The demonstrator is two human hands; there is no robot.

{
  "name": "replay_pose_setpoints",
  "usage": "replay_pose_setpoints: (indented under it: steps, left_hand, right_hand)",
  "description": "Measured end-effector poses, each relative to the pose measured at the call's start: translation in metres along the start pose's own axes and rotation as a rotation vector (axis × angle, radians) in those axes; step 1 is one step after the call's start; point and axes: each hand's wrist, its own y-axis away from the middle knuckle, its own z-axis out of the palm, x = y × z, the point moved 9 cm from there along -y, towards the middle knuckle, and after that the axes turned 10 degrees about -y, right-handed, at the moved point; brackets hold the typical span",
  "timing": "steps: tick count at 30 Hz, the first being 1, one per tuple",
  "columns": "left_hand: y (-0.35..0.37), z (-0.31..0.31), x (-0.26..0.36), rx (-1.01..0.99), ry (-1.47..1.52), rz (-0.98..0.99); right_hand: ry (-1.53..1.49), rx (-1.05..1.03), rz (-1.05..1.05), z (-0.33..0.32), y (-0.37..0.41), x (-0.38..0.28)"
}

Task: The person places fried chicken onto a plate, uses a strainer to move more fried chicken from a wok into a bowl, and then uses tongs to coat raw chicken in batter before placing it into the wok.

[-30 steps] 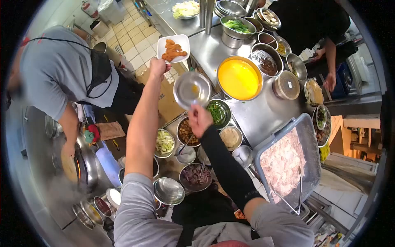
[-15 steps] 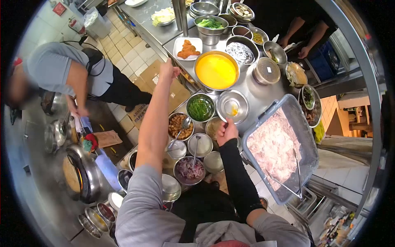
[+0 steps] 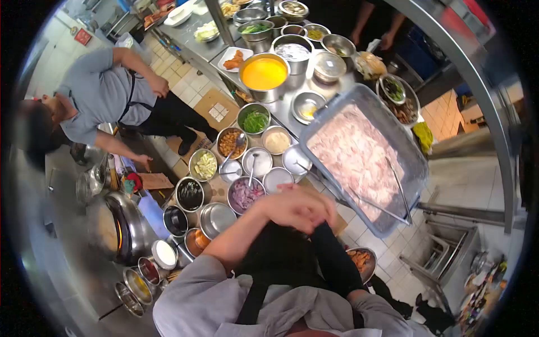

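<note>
Two bare hands are seen overlapped in the head view: left hand [image 3: 291, 209] laid across right hand [image 3: 322, 212], fingers of both partly bent, edges blurred. Whether anything is held cannot be told. Bowl [image 3: 229, 200] of chopped purple onion [image 3: 245, 192] is set just beside left hand. Gray tub [image 3: 414, 163] of pale meat [image 3: 353, 149] is seen ahead, to the right, tongs [image 3: 399, 191] laid in it.

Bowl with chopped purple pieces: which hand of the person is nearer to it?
Left. The left hand is just right of the bowl; the right hand meets it from farther right.
</note>
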Motion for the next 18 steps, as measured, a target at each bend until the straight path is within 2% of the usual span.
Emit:
replay_pose_setpoints:
  steps: [4, 7, 10, 12, 14, 16, 17, 18]
  left_hand:
    - [-0.080, 0.149, 0.027, -0.491, -0.001, 0.013]
    - [-0.118, 0.239, 0.024, -0.660, 0.195, 0.074]
    - [-0.124, 0.327, -0.003, -0.860, 0.495, -0.004]
    - [-0.129, 0.375, -0.030, -0.951, 0.611, 0.016]
    - [-0.128, 0.426, -0.061, -1.045, 0.678, -0.186]
    - [-0.115, 0.476, -0.119, -1.124, 0.590, -0.527]
    - [-0.094, 0.500, -0.164, -1.171, 0.464, -0.753]
    - [-0.073, 0.518, -0.215, -1.333, 0.088, -0.679]
  right_hand:
    - [0.043, 0.129, -0.062, -0.075, 0.117, 0.059]
    - [-0.059, 0.319, -0.189, -0.141, 0.174, 0.096]
    - [-0.208, 0.512, -0.324, -0.195, 0.229, 0.127]
    - [-0.332, 0.644, -0.406, -0.228, 0.264, 0.147]
    - [-0.457, 0.770, -0.468, -0.252, 0.296, 0.170]
    - [-0.593, 0.925, -0.522, -0.274, 0.329, 0.197]
    - [-0.673, 1.020, -0.556, -0.279, 0.351, 0.217]
    - [-0.770, 1.119, -0.607, -0.278, 0.369, 0.238]
